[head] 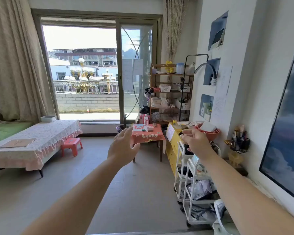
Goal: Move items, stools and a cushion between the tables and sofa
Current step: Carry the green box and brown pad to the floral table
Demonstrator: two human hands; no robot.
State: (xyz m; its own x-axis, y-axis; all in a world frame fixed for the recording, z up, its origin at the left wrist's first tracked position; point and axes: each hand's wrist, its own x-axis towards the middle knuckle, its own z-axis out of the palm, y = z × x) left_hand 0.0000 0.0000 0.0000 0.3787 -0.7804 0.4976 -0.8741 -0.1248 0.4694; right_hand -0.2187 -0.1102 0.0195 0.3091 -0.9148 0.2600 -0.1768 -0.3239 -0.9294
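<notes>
My left hand (121,146) and my right hand (196,141) are stretched out in front of me, fingers spread, holding nothing. Beyond them stands a small table (157,138) with a pink "Lucky" cloth, carrying a bottle (146,119), a flat printed pack (138,128) and small boxes. On the left is a long low table (46,133) under a white and pink frilled cloth, with a book (17,142) and a white box (47,118) on it. A red plastic stool (71,145) stands at its right end. A green-covered sofa (8,131) shows at the far left edge.
White rolling carts (192,180) line the right wall, with yellow boxes (171,146) behind them and a wooden shelf (170,92) in the corner. A dark screen (285,133) hangs on the right wall. Grey floor (95,167) lies between the two tables. Curtains frame the sliding glass door.
</notes>
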